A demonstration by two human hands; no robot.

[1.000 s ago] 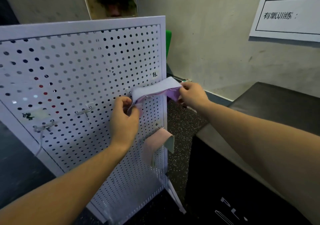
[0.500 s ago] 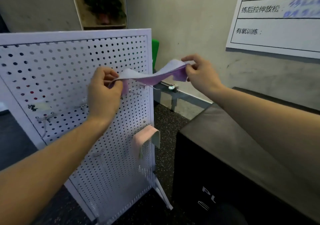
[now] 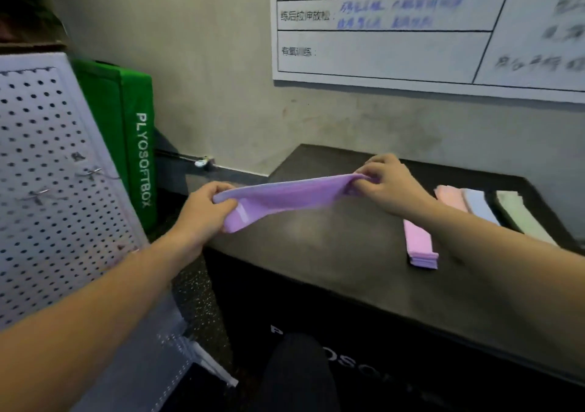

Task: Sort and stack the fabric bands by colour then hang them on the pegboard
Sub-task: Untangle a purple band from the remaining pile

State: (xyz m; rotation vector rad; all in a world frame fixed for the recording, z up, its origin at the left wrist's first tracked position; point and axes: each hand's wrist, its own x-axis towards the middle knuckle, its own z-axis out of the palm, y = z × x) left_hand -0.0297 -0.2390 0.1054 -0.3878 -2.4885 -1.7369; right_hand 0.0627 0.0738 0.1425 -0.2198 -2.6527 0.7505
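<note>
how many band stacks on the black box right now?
4. Purple stack nearest; pink stack, blue stack and pale green stack run rightward behind the right forearm, which hides part of them. One more purple band is held in the air.

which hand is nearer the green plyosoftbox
Left. The left hand grips the purple band's near end just right of the green box. The right hand holds the band's other end, farther right over the black box.
</note>
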